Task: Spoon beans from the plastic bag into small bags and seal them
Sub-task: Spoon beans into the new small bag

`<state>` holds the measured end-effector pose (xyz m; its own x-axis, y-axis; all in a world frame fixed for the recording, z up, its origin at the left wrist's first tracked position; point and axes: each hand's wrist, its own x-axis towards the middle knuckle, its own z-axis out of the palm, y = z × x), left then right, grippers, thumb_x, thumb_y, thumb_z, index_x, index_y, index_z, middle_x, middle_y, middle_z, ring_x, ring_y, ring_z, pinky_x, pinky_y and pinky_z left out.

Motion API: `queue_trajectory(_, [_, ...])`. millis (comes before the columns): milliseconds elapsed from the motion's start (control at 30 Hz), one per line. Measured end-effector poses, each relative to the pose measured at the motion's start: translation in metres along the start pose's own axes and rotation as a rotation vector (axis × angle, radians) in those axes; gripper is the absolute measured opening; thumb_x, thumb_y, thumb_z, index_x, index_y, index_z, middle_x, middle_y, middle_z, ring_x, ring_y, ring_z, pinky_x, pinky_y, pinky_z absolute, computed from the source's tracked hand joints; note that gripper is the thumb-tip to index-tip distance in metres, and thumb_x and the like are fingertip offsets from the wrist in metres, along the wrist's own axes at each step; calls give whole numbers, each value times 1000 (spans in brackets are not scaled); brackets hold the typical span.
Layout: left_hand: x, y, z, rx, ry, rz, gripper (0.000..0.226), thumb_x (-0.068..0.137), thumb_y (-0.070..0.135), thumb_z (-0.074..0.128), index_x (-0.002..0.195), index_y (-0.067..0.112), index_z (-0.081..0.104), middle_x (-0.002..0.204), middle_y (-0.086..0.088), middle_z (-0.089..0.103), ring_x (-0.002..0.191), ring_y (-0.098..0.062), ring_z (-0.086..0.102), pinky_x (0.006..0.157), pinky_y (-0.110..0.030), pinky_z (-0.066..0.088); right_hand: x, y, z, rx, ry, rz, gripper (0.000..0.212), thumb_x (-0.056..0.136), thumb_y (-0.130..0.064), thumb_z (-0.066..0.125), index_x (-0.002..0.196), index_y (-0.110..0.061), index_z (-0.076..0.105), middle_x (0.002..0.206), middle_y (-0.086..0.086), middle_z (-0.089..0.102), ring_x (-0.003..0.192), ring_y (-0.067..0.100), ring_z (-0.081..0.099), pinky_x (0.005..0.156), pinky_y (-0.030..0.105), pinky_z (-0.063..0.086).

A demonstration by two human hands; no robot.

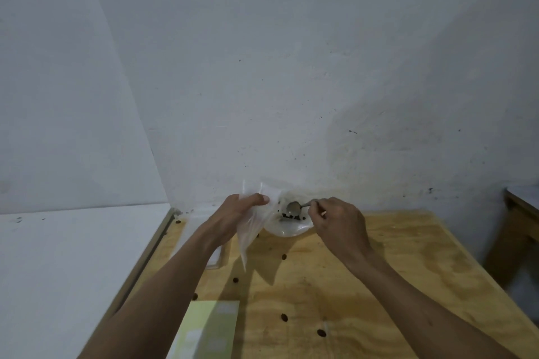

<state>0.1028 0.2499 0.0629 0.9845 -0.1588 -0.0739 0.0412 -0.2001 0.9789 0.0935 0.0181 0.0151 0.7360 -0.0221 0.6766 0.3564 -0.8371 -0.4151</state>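
My left hand (237, 214) pinches a small clear bag (250, 230) near its top, and the bag hangs down above the wooden table (364, 285). My right hand (338, 221) holds the handle of a metal spoon (293, 207). The spoon's bowl sits over the large plastic bag (287, 226), which lies open against the wall with a few dark beans (288, 216) in it. The small bag hangs just left of the large one and partly overlaps it.
Several dark beans (283, 317) lie scattered on the tabletop. A pale green sheet (204, 329) lies at the front left. A flat white tray-like piece (217, 259) sits under my left forearm. A white surface (73, 256) adjoins the table's left side; wooden furniture (519, 213) stands right.
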Motion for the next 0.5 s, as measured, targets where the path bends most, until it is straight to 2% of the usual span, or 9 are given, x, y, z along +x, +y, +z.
queue_trajectory(67, [0,2,1,-10,12,-1,32,92,31,68,103,2,76,89,-9,75,82,-22,69,72,-31,51,-2,-1,0,-145,-5,-144,35,96,-20,52,70,-13,74,61,2,65,43,20,57,37,26,41])
queue_trajectory(133, [2,2,2,4,6,-6,27,92,31,68,96,6,77,83,-5,75,77,-19,68,69,-29,50,-6,3,1,-293,-52,-230,61,108,-18,24,75,-12,75,62,2,64,43,19,56,38,21,32])
queue_trajectory(167, [2,3,4,19,-4,-5,25,93,32,68,92,9,78,80,-3,74,75,-17,68,68,-29,49,-9,7,1,-336,-50,-257,67,109,-17,16,75,-11,74,61,3,62,42,19,55,40,20,28])
queue_trajectory(200, [3,3,6,30,-19,4,24,93,32,67,88,11,77,77,-1,73,72,-16,67,67,-28,48,-10,9,0,-350,-54,-249,63,107,-17,19,73,-10,72,60,4,61,40,19,53,40,20,25])
queue_trajectory(267, [4,4,11,27,-28,21,23,93,31,67,84,12,76,75,0,72,70,-16,67,66,-28,48,-14,6,0,-342,-81,-134,46,98,-20,33,69,-8,67,58,5,58,38,19,46,41,19,20])
queue_trajectory(367, [6,12,23,18,-8,34,23,90,32,71,86,11,78,81,-3,75,75,-21,70,67,-30,51,-12,-4,2,-190,-112,168,31,98,-21,47,72,-7,55,62,5,54,49,22,43,45,26,21])
queue_trajectory(433, [9,21,30,50,-7,40,26,87,34,73,88,8,77,78,-6,73,71,-19,68,62,-28,50,-4,-2,3,-52,-115,454,34,100,-24,49,71,-7,50,61,4,49,53,22,44,48,30,26])
queue_trajectory(500, [13,29,33,75,-19,41,38,80,40,77,95,6,77,87,-12,75,78,-22,70,68,-31,53,3,3,6,54,-113,640,40,100,-25,48,64,-8,48,57,5,47,51,23,48,50,28,30])
